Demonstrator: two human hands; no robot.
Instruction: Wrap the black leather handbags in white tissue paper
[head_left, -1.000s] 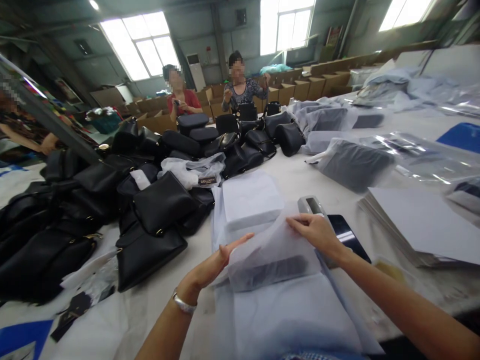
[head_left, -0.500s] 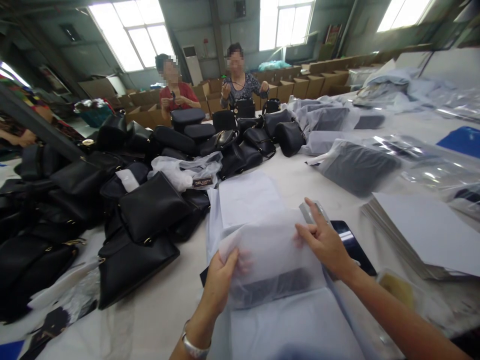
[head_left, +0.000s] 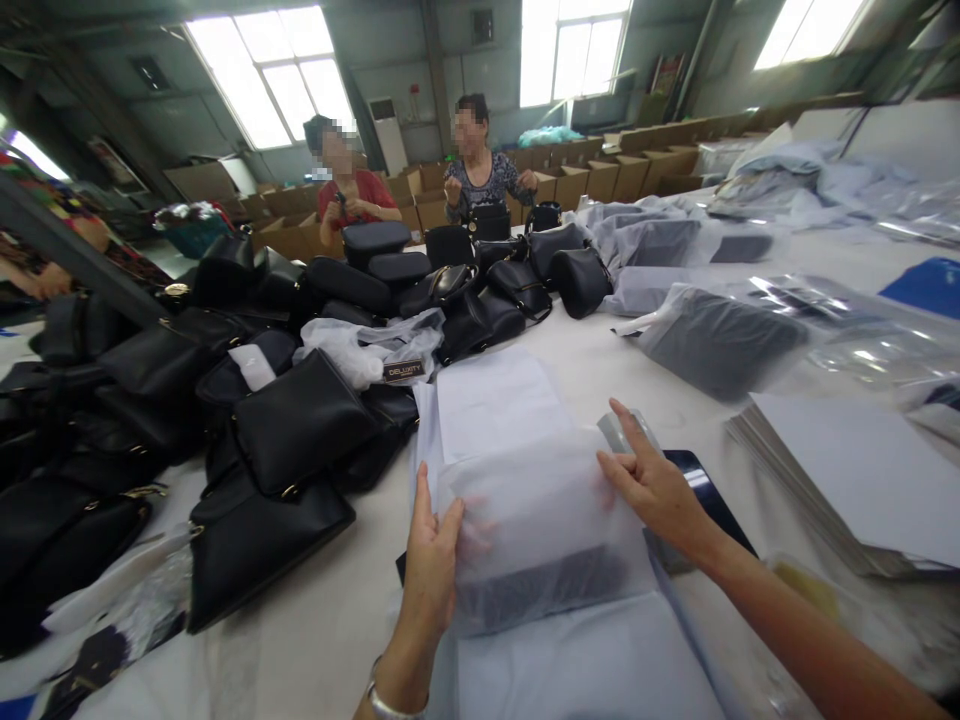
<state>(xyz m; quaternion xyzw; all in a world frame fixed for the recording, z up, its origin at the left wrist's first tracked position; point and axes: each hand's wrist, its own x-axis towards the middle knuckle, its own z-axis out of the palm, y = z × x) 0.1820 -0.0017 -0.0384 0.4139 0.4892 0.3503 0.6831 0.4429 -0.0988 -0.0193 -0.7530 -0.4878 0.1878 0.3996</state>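
Note:
A frosted translucent plastic bag (head_left: 547, 490) lies in front of me, with a dark item (head_left: 555, 582) showing through its lower part. My left hand (head_left: 431, 560) grips its left edge, thumb in front and index finger raised. Some fingers show dimly through the plastic. My right hand (head_left: 652, 490) pinches the right edge with its thumb, index finger stretched upward. Under the bag is a stack of white sheets or bags (head_left: 499, 400). A grey shiny object (head_left: 621, 430) is behind my right fingers, and a dark glossy flat object (head_left: 709, 490) lies by the right hand.
Many black handbags (head_left: 300, 420) are heaped on the left. White boards (head_left: 855, 470) are stacked at right, below a bagged dark item (head_left: 720, 340). A "DELUXITY" label (head_left: 403, 371) lies near crumpled plastic. Two people (head_left: 487, 180) work across the table, before cardboard boxes (head_left: 615, 180).
My left hand has shifted slightly left and its index finger is now raised along the edge. The plastic bag is spread a little flatter. The right hand is almost still.

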